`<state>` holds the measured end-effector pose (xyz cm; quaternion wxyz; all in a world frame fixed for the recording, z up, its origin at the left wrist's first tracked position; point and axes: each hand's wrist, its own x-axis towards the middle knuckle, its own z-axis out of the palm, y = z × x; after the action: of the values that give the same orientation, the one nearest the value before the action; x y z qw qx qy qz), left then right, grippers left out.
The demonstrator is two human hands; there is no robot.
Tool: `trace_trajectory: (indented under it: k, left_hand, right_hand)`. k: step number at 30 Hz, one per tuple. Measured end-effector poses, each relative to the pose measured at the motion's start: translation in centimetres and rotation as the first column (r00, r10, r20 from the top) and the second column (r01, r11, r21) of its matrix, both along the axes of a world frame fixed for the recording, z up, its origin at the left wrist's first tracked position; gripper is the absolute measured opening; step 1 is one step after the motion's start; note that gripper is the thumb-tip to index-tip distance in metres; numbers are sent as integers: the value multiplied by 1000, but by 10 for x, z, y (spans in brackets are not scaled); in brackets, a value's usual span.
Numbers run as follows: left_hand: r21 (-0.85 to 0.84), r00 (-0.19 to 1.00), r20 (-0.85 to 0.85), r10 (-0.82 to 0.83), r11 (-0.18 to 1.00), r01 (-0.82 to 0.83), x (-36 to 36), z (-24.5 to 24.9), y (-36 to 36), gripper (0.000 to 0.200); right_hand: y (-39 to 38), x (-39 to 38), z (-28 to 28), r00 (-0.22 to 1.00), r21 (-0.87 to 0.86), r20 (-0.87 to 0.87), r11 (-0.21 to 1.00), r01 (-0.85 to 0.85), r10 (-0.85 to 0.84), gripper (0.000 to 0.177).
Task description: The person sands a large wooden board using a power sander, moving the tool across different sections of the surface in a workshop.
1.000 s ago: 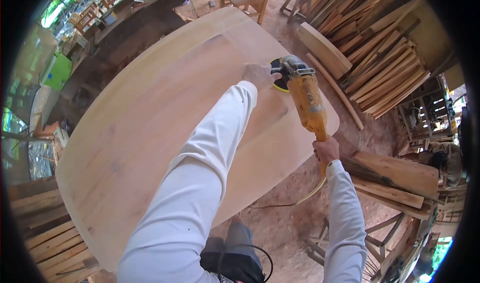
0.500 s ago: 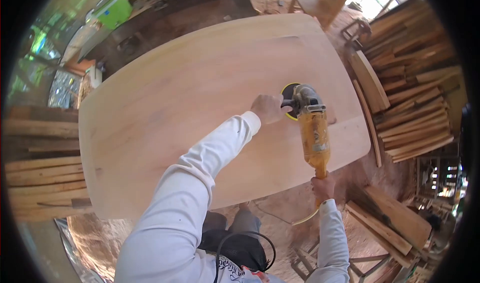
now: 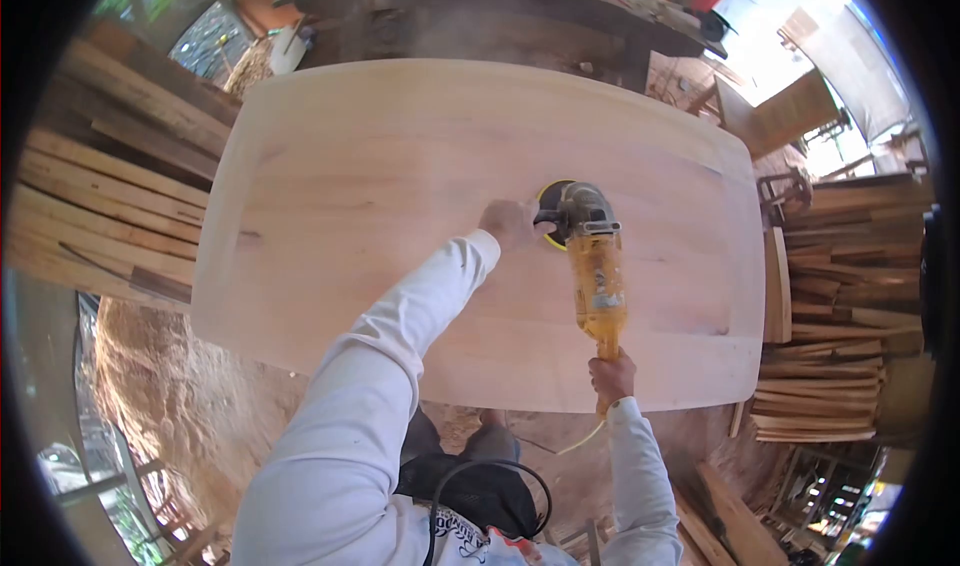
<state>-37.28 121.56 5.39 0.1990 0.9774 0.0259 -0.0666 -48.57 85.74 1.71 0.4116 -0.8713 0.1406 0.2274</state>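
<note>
A yellow power sander (image 3: 598,276) with a grey head rests its round, yellow-edged disc (image 3: 550,234) on a large wooden tabletop (image 3: 400,166). My left hand (image 3: 508,224) is closed around the black side handle at the sander's head. Its fingers are slightly blurred. Nearer to me, my right hand (image 3: 612,374) grips the rear handle, over the front edge of the tabletop. A pale power cord (image 3: 580,440) trails from the back of the tool. The underside of the disc is hidden against the wood.
Stacked boards (image 3: 110,206) lie at the left, and more cut planks (image 3: 820,396) are piled at the right. A dark workbench (image 3: 480,26) stands behind the tabletop. Sawdust (image 3: 150,396) is heaped at the lower left. A black cable (image 3: 490,463) loops by my lap.
My view has turned, so the tabletop sits more level in it. Both hands and the sander appear a little further left, still on the wood.
</note>
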Motion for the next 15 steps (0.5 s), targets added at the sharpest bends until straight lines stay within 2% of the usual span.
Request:
trace_trajectory:
  k: [4,8,11,15]
  left_hand:
    - [72,995,-33,95,993,-92,-37,9,74,62]
    - [94,979,-39,199,976,-194,-74,10,149,61]
    - [171,969,-33,245,957,-236,-97,10,202,59]
    - [138,944,-25,328,937,-322,-132,7,267,57]
  right_hand:
    - [60,1,-5,988,-40,12,987,-153,153,32]
    - [124,-8,-36,960,40,83,961,-272,268,25]
    - [182,-16,-26,940,11,63,942,-336,335,27]
    - [252,-32,-16,917,9,44,918,-398,397,26]
